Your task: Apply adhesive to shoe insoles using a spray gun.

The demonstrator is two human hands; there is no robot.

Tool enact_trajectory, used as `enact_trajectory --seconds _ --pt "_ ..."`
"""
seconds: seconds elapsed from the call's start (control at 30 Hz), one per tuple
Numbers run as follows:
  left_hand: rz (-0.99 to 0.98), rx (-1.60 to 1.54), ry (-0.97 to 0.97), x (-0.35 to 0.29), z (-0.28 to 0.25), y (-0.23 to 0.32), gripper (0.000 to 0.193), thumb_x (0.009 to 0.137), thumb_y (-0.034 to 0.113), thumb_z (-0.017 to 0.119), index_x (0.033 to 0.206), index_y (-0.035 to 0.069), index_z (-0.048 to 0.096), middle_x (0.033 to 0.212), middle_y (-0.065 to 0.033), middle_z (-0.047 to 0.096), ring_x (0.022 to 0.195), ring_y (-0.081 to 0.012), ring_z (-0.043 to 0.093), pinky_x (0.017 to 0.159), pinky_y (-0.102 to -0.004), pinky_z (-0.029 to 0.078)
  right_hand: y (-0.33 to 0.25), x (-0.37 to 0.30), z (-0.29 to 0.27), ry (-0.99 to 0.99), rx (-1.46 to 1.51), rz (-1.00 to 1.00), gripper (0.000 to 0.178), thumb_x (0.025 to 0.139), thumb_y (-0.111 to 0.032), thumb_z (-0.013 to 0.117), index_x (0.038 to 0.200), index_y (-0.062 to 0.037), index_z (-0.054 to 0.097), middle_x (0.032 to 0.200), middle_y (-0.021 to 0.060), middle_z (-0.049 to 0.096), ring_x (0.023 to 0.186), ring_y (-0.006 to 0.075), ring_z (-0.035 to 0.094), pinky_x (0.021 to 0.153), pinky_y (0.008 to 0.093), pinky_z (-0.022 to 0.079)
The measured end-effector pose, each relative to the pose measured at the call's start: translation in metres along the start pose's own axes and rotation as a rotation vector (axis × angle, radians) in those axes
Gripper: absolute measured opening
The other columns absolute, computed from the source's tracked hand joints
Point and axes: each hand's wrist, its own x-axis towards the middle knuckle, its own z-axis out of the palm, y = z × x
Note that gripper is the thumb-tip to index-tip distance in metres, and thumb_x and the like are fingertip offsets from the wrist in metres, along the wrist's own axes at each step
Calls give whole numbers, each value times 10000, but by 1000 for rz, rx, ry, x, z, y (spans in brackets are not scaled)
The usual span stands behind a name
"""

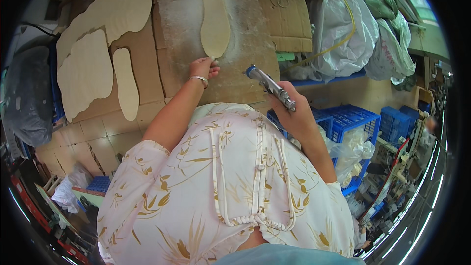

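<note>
A cream insole [215,22] lies flat on the white-dusted board [179,34], its narrow end toward me. My left hand [205,68] is closed in a pinch at that near end, thumb and finger at its edge. To the right, my right hand [298,113] grips a silver spray gun [270,86] with a blue ring near its nozzle. The nozzle points up and left, toward the board, apart from the insole. A second cream insole [126,83] rests on the cardboard at the left.
Stacked cream sheets [86,71] with wavy edges lie at the left. White plastic bags [343,29] stand at the right, where a yellow hose [351,14] hangs. Blue crates [351,122] are right of my arm. Thin rings [282,2] sit on the far cardboard.
</note>
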Motion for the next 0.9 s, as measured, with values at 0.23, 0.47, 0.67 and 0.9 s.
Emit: enact_trajectory --seconds 0.23,0.47,0.67,0.9 --pt "1 8 10 1 0 -1 169 864 144 590 958 3 579 831 -90 640 651 -189 643 531 -266 546 5 8 -2 66 -45 -6 224 855 -171 641 1001 -42 531 677 142 569 583 292 546 564 325 440" --pt "5 6 2 0 0 -1 169 867 141 583 966 4 579 836 -90 640 655 -183 643 531 -263 545 6 2 -2 -40 4 -10 214 855 -172 641 999 -52 537 675 132 567 577 282 529 563 319 436" --pt "2 17 2 0 -1 0 183 871 137 574 990 -3 577 859 -97 642 671 -188 646 537 -262 547 7 8 -7 9 -11 45 194 858 -166 633 992 -55 544 670 122 555 580 238 515 574 314 434" --pt "2 27 -7 0 0 0 181 875 138 571 994 2 578 874 -101 648 677 -183 647 542 -258 548 -1 10 5 -82 24 4 226 841 -172 656 993 -48 544 693 142 578 591 269 538 579 324 438"
